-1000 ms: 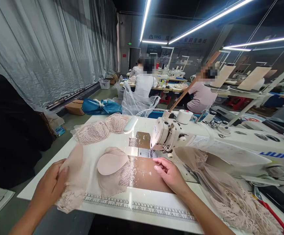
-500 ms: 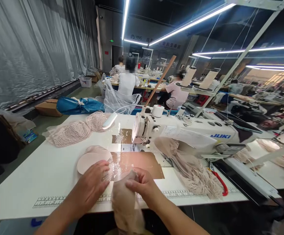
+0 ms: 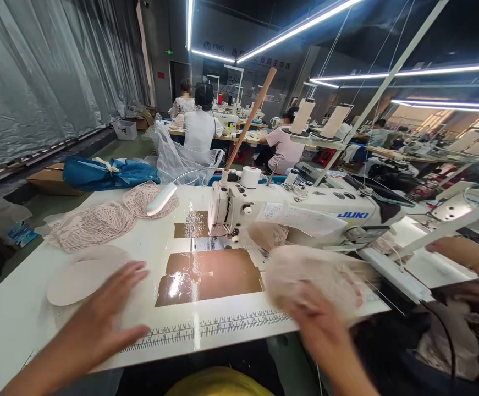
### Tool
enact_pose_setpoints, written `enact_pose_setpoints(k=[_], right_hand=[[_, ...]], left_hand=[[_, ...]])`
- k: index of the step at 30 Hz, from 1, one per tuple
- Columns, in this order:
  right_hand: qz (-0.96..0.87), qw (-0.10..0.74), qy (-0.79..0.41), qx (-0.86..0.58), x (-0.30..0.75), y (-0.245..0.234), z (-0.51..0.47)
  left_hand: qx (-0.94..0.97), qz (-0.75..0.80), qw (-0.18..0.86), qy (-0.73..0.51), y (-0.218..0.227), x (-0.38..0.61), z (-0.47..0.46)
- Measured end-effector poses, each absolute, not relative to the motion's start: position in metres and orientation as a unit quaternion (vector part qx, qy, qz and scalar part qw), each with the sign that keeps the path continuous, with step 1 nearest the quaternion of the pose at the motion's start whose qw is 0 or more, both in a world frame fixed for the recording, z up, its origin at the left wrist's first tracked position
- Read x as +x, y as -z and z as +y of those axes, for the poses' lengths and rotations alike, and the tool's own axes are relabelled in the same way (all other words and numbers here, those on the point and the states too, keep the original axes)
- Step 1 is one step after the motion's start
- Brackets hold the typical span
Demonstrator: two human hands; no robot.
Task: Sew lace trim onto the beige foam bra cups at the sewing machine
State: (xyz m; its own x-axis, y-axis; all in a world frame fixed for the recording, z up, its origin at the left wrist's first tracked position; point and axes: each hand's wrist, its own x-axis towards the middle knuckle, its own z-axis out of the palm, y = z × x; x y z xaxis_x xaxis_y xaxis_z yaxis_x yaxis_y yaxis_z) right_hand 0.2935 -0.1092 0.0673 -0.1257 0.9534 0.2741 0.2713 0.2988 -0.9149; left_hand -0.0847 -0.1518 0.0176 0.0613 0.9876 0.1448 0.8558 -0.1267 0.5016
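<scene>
From the wearer's head, one camera looks forward and down: the left hand [image 3: 99, 322] and right hand [image 3: 319, 313] appear close at lower left and lower right, the surface [image 3: 150, 239] beyond, distant ceiling lights [image 3: 301, 29] across the top.

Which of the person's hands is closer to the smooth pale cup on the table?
The left. The left hand is right beside the smooth pale cup; touching is unclear. The right hand is farther off, across the table, with beige fabric in its grip.
</scene>
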Motion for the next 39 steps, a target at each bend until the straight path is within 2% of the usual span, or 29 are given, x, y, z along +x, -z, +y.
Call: enact_pose_setpoints(k=[3,6,8,12,14,18,21,23,25,29,30,31,35,37,39], right_hand=[[-0.749,0.281,-0.51,-0.316,0.236,-0.053,-0.11],[-0.811,0.259,-0.445,-0.276,0.219,-0.046,-0.107],[-0.827,0.3,-0.359,-0.312,0.228,-0.045,-0.102],[-0.788,0.42,-0.263,-0.365,0.244,-0.046,-0.09],[-0.758,0.449,-0.266,-0.391,0.237,-0.042,-0.086],[-0.69,0.405,-0.446,-0.402,0.21,-0.029,-0.082],[-0.595,0.346,-0.625,-0.368,0.199,-0.018,-0.082],[-0.515,0.31,-0.722,-0.344,0.197,-0.012,-0.084],[-0.456,0.287,-0.777,-0.326,0.197,-0.009,-0.086],[-0.425,0.267,-0.818,-0.281,0.196,-0.011,-0.091],[-0.419,0.262,-0.826,-0.27,0.195,-0.012,-0.092],[-0.412,0.262,-0.831,-0.266,0.195,-0.013,-0.093],[-0.381,0.294,-0.827,-0.291,0.199,-0.011,-0.094],[-0.362,0.313,-0.829,-0.29,0.204,-0.006,-0.094],[-0.347,0.323,-0.836,-0.277,0.208,-0.001,-0.095]], left_hand=[[0.779,0.471,0.358,-0.207,-0.04,-0.026,-0.145],[0.729,0.445,0.485,-0.19,-0.046,-0.003,-0.137],[0.691,0.518,0.46,-0.205,-0.043,-0.012,-0.134],[0.64,0.665,0.292,-0.25,-0.033,-0.04,-0.138],[0.622,0.648,0.31,-0.312,-0.031,-0.038,-0.142],[0.55,0.42,0.592,-0.413,-0.032,-0.002,-0.151],[0.467,0.289,0.711,-0.438,-0.032,0.02,-0.162],[0.433,0.303,0.723,-0.445,-0.032,0.024,-0.169],[0.447,0.379,0.686,-0.431,-0.031,0.02,-0.172],[0.561,0.556,0.462,-0.404,-0.033,0.006,-0.162],[0.572,0.569,0.438,-0.395,-0.033,0.004,-0.158],[0.573,0.564,0.455,-0.383,-0.034,0.003,-0.155],[0.499,0.436,0.672,-0.331,-0.036,0.008,-0.15],[0.451,0.436,0.699,-0.343,-0.034,0.01,-0.154],[0.409,0.483,0.682,-0.367,-0.029,0.008,-0.161]])
